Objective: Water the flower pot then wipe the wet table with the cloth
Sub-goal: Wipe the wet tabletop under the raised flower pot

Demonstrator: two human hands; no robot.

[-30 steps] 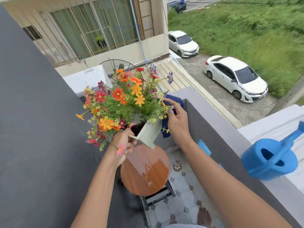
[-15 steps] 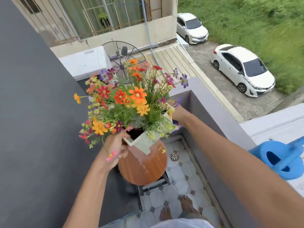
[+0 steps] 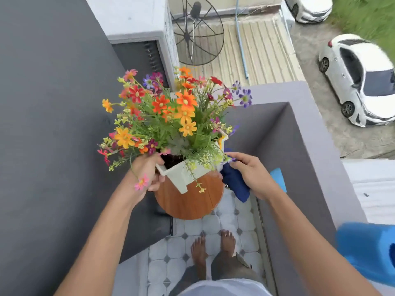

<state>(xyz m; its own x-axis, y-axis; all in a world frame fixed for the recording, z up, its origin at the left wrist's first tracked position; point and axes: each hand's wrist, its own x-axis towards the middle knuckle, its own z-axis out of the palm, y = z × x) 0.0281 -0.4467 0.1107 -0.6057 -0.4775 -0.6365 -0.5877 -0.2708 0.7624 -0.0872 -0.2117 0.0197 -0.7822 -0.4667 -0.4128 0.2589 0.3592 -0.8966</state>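
Now, item by item, fingers outward.

1. Left hand (image 3: 147, 176), centre-left of frame: fingers curled tight round the near-left rim of the flower pot (image 3: 181, 175); thumb appears to sit at the rim, partly hidden. Sole grip on the pot.
2. Right hand (image 3: 250, 175), centre-right: fingers pinched together on a bunched cloth (image 3: 235, 184), dark blue, which hangs below the palm, just beside the pot's right corner.
3. Pot: white, angular, tilted, held above the table (image 3: 188, 204); whether any edge touches the top, can't tell. Flowers (image 3: 171, 116) spread wide, upper centre, top-heavy.
4. Table: small, round, wood-look top, centre of frame, mostly hidden by pot. Visible part shows no obvious puddle; wet patch, if any, likely under the pot.
5. Watering can (image 3: 367, 253): blue, lower-right edge, on the ledge, partly cropped.
6. Wall (image 3: 299, 133): grey parapet, right of centre; cars far below, upper right.

Risks (judgement):
- One-hand rim grip + wet pot = slip; tilt could spill soil/water onto the top.
- Stems may snag the cloth hand during a wipe.
- Small top: pot set back off-centre could tip.
- Elbow near can on ledge; a knock sends it over.
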